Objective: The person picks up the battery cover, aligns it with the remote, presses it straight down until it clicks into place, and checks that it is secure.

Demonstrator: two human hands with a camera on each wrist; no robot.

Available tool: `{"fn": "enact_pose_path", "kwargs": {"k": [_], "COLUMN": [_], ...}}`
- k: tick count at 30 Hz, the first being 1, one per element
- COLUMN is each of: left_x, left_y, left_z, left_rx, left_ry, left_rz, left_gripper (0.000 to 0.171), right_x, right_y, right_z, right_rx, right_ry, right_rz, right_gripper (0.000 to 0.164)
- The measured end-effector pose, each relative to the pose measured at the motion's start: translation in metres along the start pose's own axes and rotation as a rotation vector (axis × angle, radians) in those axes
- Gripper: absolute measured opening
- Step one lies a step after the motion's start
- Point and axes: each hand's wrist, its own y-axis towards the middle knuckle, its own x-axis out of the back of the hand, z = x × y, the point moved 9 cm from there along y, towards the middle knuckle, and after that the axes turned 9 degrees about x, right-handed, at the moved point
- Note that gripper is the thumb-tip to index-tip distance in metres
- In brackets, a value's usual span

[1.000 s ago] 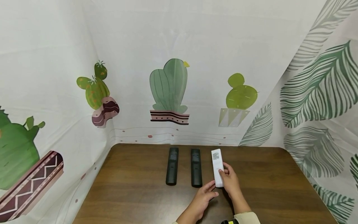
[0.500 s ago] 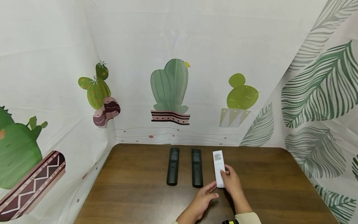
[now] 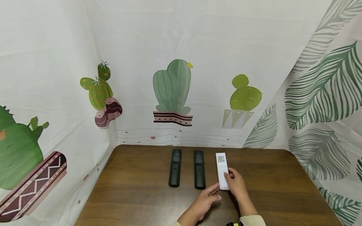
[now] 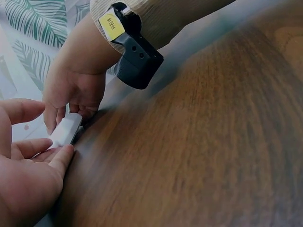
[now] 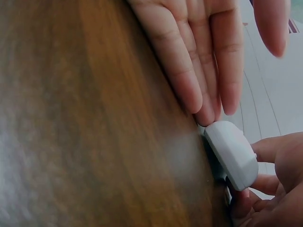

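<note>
A white remote control lies label side up at the right end of a row on the table. My right hand grips its near half, the thumb on top and the other fingers along its right side. Close to the remote's near left corner is my left hand, its fingers extended and their tips touching or almost touching the end. In the right wrist view, the white remote shows end-on, with the left hand's straight fingers at its edge. Two black remote controls lie to the left, roughly parallel to it.
The brown wooden table meets a white cloth backdrop printed with cacti and leaves, at the back and both sides. A black wrist camera with a yellow label sits on the right wrist.
The white remote has slid slightly toward me and a little to the right, with my right hand on it. My left hand keeps nearly the same place. The black remotes stay put.
</note>
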Motion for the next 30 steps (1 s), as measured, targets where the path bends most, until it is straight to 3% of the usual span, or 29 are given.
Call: {"fn": "enact_pose_path", "kwargs": {"k": [17,30], "left_x": [0.0021,0.0015], "left_y": [0.0023,0.0015], "left_z": [0.0059,0.0036], "left_rx": [0.031,0.017], "left_ry": [-0.084,-0.057], "left_rz": [0.05,0.039], "left_gripper": [0.056,0.054], "right_x": [0.0047,0.006], "right_y": [-0.0041,-0.0065], "right_z": [-0.006,-0.0058], "right_rx": [0.0,-0.015], "right_ry": [-0.012,0.02], "right_rz": [-0.022,-0.021], "right_gripper": [0.04,0.039]}}
